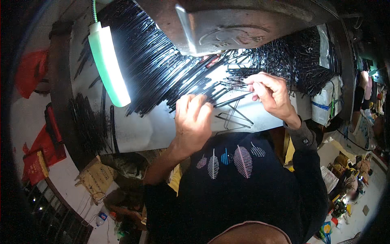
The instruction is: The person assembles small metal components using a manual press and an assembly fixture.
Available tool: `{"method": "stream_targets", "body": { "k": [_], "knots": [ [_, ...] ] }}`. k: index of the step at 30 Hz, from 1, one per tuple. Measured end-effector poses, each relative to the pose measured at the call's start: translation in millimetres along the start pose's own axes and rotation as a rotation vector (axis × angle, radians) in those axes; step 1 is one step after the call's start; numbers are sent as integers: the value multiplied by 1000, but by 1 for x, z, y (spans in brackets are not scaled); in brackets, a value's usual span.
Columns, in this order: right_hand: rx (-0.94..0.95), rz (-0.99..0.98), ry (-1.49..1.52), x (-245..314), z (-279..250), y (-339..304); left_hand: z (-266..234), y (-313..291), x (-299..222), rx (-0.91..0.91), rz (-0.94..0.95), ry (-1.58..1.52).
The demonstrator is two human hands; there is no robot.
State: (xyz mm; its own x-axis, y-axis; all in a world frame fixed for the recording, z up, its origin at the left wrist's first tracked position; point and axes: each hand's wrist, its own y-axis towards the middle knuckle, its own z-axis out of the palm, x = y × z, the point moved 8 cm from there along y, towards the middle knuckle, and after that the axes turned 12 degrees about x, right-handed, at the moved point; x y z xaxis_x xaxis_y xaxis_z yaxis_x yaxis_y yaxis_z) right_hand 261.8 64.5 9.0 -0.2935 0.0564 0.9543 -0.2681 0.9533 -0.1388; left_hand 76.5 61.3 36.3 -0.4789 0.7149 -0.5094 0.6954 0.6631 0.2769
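Long thin black rods (162,77) lie heaped side by side on a pale worktop (150,130), their near ends pointing toward me. My left hand (193,118) is closed, its curled fingers down at the near ends of this heap; whatever they grip is hidden beneath them. To the right, my right hand (270,93) is raised over the worktop with thumb and fingertips pinched on a thin dark rod (239,90). A few bent black pieces (235,116) lie loose between the hands.
A dark metal machine body (243,24) overhangs the worktop. A lit lamp (109,65) hangs at the left. More black rods (300,61) are piled at the far right, beside a white box (325,101). Another person (351,187) sits far right.
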Motion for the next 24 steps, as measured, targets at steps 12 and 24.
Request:
{"method": "stream_targets", "body": {
  "k": [12, 24],
  "knots": [
    [52, 15, 205, 9, 23, 8, 20, 3, 7, 59, -59, -313],
    [18, -442, -918, 26, 22, 24, 4, -4, 45, 163, -433, -523]
  ]
}}
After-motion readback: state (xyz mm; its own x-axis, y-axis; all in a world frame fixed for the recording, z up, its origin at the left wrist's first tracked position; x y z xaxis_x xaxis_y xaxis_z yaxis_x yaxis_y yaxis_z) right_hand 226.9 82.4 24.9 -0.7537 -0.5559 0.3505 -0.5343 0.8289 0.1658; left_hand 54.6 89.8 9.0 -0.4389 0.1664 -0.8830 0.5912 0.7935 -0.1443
